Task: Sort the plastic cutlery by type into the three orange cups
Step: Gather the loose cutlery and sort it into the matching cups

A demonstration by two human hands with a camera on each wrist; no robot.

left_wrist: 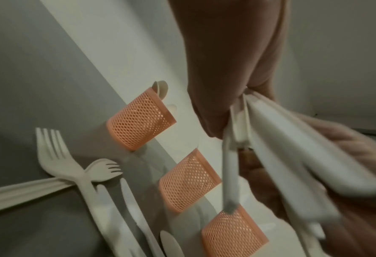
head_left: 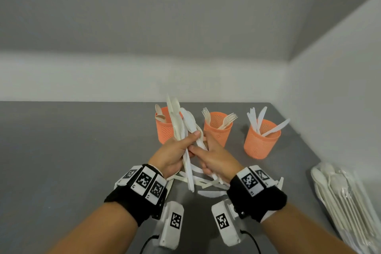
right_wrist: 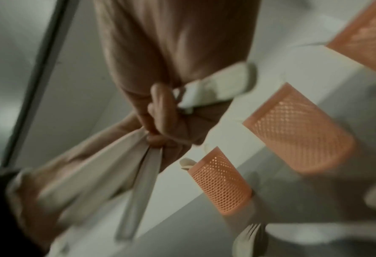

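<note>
Three orange mesh cups stand in a row at the back of the grey table: the left cup [head_left: 166, 132] holds spoons, the middle cup [head_left: 219, 130] forks, the right cup [head_left: 260, 144] knives. My left hand [head_left: 177, 151] grips a bundle of white cutlery [head_left: 186, 122], mostly knives, whose tips point up in front of the left cup. My right hand [head_left: 215, 158] is against the bundle from the right, and its fingers [right_wrist: 160, 104] pinch a white handle [right_wrist: 222, 83]. Loose cutlery [head_left: 208, 183] lies under both hands.
A clear packet of white spoons [head_left: 346, 196] lies at the table's right edge by the side wall. Forks and knives [left_wrist: 61, 163] lie on the table in the left wrist view. A white wall [head_left: 123, 76] rises right behind the cups.
</note>
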